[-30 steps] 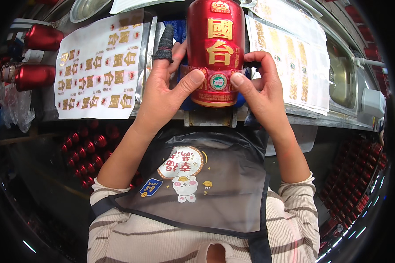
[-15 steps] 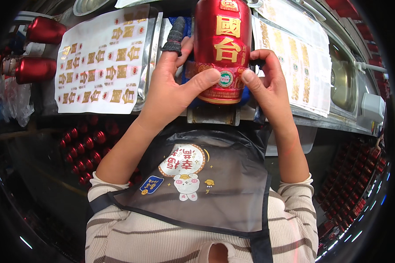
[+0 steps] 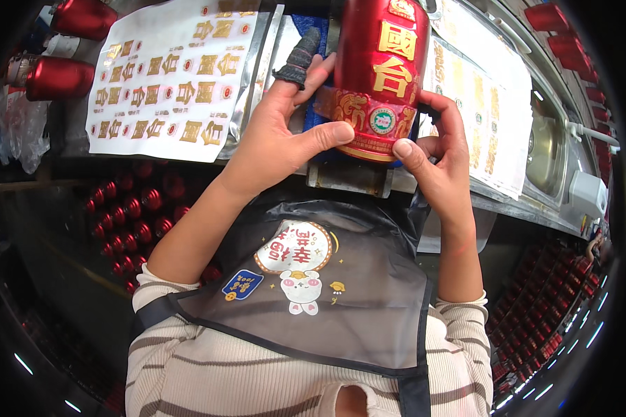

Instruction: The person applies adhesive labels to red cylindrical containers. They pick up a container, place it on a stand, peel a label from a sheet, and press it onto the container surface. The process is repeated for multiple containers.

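Front and centre, it's the glossy red cylindrical bottle (image 3: 373, 59), set over a patch of blue padding (image 3: 309, 26) and a dull metal bracket (image 3: 348, 178) at the counter's near edge. The shiny raised gold characters (image 3: 396, 42) are on, and so is the front of the patterned red-and-gold band (image 3: 358, 115) with its round green-and-white seal (image 3: 382, 120); the band's left end seems to stand off the curve, so this wrap looks well along but unfinished. Both hands hold the bottle between them, spread wide: the left hand (image 3: 275, 135) lays its thumb on the band's lower edge, a ribbed black finger cover (image 3: 300, 59) jutting up, while the right hand (image 3: 445, 160) curls at the other side, thumb tip low. Outward now: a flat white decal sheet (image 3: 146, 42) on the left, gaps among its gold rows but plenty remaining, and overlapping white paper sheets (image 3: 518, 132) on the right.
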{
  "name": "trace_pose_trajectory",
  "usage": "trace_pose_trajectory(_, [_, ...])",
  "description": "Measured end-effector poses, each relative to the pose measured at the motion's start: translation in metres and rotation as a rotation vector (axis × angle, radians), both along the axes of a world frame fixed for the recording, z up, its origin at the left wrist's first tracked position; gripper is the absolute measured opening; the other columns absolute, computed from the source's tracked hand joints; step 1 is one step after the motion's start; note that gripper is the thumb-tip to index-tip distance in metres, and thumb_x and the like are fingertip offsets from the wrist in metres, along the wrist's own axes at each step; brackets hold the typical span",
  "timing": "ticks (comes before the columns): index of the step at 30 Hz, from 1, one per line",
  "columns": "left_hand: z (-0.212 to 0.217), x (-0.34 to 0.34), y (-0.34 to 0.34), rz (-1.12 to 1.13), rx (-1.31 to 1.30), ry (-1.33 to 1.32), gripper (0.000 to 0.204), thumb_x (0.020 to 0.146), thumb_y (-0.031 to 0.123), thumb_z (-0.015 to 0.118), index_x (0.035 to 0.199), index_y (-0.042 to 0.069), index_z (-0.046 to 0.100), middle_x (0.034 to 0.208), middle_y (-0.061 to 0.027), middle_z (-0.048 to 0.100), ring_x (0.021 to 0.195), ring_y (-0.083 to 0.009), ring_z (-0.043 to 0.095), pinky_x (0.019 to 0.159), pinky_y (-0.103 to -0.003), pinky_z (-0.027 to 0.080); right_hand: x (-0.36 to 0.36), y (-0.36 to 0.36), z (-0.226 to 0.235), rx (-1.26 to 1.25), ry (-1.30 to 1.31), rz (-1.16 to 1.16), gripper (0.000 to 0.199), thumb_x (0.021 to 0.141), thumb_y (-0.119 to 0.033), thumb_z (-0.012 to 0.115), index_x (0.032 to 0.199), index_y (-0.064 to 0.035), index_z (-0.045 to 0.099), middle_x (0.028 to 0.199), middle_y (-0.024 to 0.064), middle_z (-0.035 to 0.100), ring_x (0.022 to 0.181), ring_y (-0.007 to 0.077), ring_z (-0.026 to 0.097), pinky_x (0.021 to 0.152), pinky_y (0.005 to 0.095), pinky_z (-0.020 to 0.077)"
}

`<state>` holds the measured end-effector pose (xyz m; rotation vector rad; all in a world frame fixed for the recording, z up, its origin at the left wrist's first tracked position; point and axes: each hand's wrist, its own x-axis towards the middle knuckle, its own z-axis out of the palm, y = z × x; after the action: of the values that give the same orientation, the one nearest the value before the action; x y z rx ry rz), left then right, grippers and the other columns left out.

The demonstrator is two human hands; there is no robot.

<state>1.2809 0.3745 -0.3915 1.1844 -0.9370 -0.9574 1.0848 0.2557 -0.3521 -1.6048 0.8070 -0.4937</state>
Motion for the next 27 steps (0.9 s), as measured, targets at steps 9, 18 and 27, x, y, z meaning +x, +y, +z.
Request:
trace_pose_trajectory(9, [-0.001, 0.004, -0.001, 0.03, -0.007, 0.106, 0.09, 0.085, 0.022, 0.08, 0.152, -0.001, 0.025, 0.15, -0.0179, 0.044, 0.142, -0.024, 0.039, 0.116, -0.037, 0.03, -0.004, -0.008, 0.002, 0.059, 0.004, 0.03, 0.056, 0.089, -0.025, 0.071, 0.132, 0.0005, 0.046, 0.128, 0.0104, 0.053, 0.072, 0.0023, 0.049, 0.064, 0.017, 0.042])
trace_pose_trajectory(18, [0.0, -0.002, -0.004, 0.024, -0.037, -0.038, 0.088, 0.086, 0.023, 0.079, 0.152, -0.002, 0.026, 0.15, -0.0185, 0.044, 0.141, -0.0226, 0.039, 0.115, -0.036, 0.03, 0.001, 0.001, -0.001, 0.01, 0.0, 0.0, 0.056, 0.088, -0.02, 0.073, 0.133, -0.0004, 0.045, 0.129, 0.0097, 0.053, 0.076, 0.0022, 0.052, 0.068, 0.0194, 0.0451])
trace_pose_trajectory(27, [-0.003, 0.001, -0.005, 0.001, -0.026, 0.002, 0.09, 0.085, 0.019, 0.079, 0.152, -0.003, 0.023, 0.154, -0.0198, 0.038, 0.146, -0.0258, 0.031, 0.12, -0.039, 0.022, -0.037, -0.034, -0.01, 0.55, -0.42, -0.617, 0.011, 0.087, -0.005, 0.064, 0.098, -0.0034, 0.067, 0.098, 0.0052, 0.062, 0.075, 0.0096, 0.061, 0.067, 0.025, 0.0504])
